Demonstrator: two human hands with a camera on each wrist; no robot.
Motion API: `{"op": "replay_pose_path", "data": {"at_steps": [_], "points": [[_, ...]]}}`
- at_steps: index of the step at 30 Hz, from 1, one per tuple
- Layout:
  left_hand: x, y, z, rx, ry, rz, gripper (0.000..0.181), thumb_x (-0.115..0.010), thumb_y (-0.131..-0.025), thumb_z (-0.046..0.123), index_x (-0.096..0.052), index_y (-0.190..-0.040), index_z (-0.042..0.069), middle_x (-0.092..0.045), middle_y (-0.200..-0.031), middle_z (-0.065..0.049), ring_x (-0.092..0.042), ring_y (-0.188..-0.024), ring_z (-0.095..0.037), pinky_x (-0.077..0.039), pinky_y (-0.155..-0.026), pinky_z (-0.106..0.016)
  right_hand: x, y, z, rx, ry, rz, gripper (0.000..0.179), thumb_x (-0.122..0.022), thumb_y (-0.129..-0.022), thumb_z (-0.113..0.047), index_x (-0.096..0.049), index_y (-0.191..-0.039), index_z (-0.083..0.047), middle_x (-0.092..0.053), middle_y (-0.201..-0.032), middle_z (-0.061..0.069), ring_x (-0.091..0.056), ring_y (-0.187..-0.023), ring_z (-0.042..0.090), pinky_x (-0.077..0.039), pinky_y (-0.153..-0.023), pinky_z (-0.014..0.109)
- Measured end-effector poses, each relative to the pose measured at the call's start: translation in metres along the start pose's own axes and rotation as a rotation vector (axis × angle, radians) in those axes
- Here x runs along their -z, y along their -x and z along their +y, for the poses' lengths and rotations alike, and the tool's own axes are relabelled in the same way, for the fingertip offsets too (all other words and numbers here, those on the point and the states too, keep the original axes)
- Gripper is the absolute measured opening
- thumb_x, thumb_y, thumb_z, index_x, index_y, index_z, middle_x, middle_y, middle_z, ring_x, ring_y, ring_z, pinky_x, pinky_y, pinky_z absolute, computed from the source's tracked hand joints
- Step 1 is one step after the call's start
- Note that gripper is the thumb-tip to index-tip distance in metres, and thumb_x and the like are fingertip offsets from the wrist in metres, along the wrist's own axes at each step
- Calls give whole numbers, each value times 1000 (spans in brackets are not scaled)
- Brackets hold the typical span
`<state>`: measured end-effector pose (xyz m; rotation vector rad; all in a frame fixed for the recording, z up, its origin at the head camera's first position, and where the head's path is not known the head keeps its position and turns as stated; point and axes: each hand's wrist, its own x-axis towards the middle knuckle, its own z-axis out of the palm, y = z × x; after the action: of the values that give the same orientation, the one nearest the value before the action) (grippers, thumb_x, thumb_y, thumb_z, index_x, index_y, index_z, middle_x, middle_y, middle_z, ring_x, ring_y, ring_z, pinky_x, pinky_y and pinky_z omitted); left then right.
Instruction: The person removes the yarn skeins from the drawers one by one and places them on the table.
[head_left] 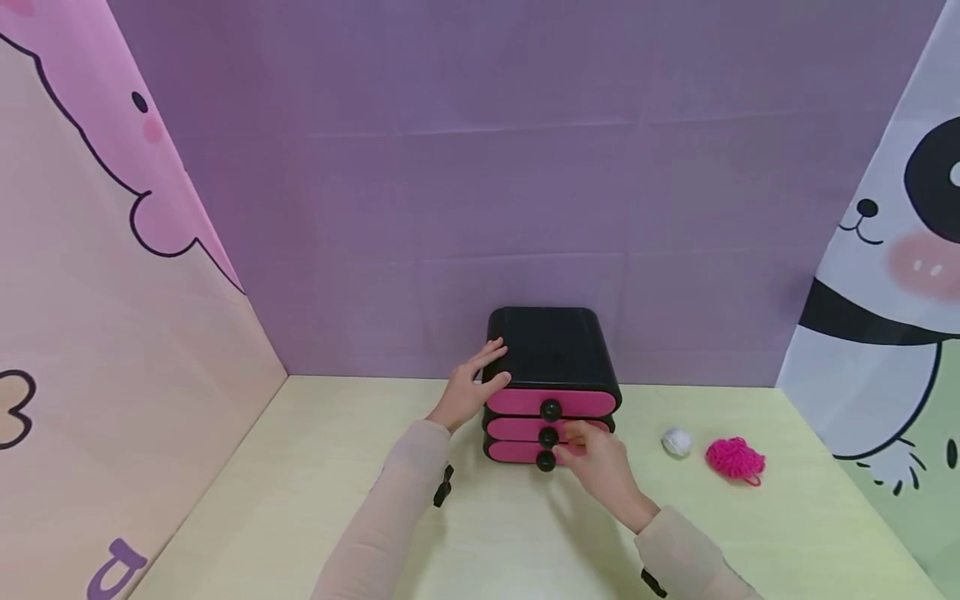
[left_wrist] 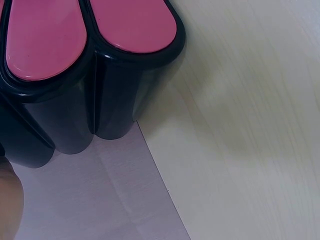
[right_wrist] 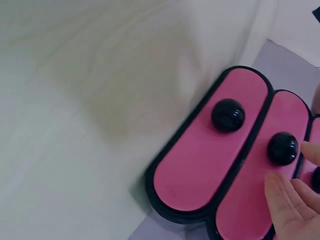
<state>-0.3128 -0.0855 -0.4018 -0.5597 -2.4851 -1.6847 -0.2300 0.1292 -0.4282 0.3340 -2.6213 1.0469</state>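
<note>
A small black cabinet (head_left: 551,346) with three pink-fronted drawers stands against the back wall; all three drawers are pushed in. Each front carries a round black knob. My left hand (head_left: 467,392) rests on the cabinet's upper left edge, fingers spread; only a sliver of that hand (left_wrist: 10,200) enters the left wrist view. At the front, my right hand (head_left: 600,462) holds thumb and fingers parted around the middle knob (right_wrist: 282,148). In the right wrist view a small gap shows between the fingertips and this knob. The bottom knob (right_wrist: 228,115) sits beside it.
On the table (head_left: 337,483), right of the cabinet, lie a white ball (head_left: 677,442) and a bundle of bright pink yarn (head_left: 735,461). A purple wall (head_left: 450,183) stands behind, with printed panels at both sides.
</note>
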Motion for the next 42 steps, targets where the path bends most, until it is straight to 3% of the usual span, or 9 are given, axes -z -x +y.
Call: {"op": "replay_pose_path", "data": {"at_steps": [8,12,14,19,27,30,37,42], "points": [[0,0,1,-4,-3,7,52,-59,-88,36,-44,-137,28,-29,-147,17,-17,-140,-9,-15,-112,-53,-14,-3,8,26,-7,4,21,-73,-75,-10,-65,-93,-3,-70,-84,6,-67,-72,15,-55,-67,30],[4,9,21,5,2,-25,53,-58,-90,30,-42,-139,19,-28,-149,10,-16,-141,-15,-14,-112,-54,-20,-4,6,12,18,16,26,-75,-74,-15,-63,-93,-2,-69,-83,7,-66,-71,15,-54,-67,32],[5,10,23,9,8,-36,54,-58,-90,29,-41,-139,16,-26,-150,8,-15,-141,-16,-13,-112,-53,-22,-4,4,-2,38,26,29,-77,-73,-19,-63,-92,-2,-69,-81,6,-65,-70,15,-53,-66,32],[1,2,1,-6,9,-7,52,-59,-89,32,-43,-138,23,-28,-148,15,-16,-141,-12,-13,-112,-52,-26,-6,1,-32,65,50,32,-78,-72,-25,-62,-91,-3,-66,-78,5,-61,-66,11,-52,-61,28],[0,1,0,0,2,10,51,-59,-89,33,-44,-137,26,-29,-147,18,-17,-140,-10,-15,-112,-51,-28,-5,2,-14,72,66,28,-77,-73,-23,-61,-86,-4,-66,-75,4,-59,-62,9,-50,-56,22],[2,1,5,10,7,-7,52,-59,-89,32,-43,-138,22,-27,-149,14,-15,-141,-12,-13,-112,-52,-26,-3,1,-14,82,51,28,-77,-72,-24,-61,-83,-4,-67,-75,4,-59,-62,9,-51,-57,24],[8,13,34,-4,-16,-25,53,-57,-90,25,-41,-139,10,-27,-151,1,-15,-142,-21,-15,-111,-55,-20,3,-3,-33,91,-3,29,-78,-72,-27,-62,-82,-6,-69,-76,5,-61,-61,9,-51,-62,30],[10,14,34,-6,-20,-26,53,-57,-90,26,-41,-139,11,-28,-150,3,-16,-141,-18,-16,-112,-51,-18,8,-4,-9,110,-10,28,-78,-71,-28,-62,-80,-7,-69,-73,3,-61,-60,8,-49,-64,30]]}}
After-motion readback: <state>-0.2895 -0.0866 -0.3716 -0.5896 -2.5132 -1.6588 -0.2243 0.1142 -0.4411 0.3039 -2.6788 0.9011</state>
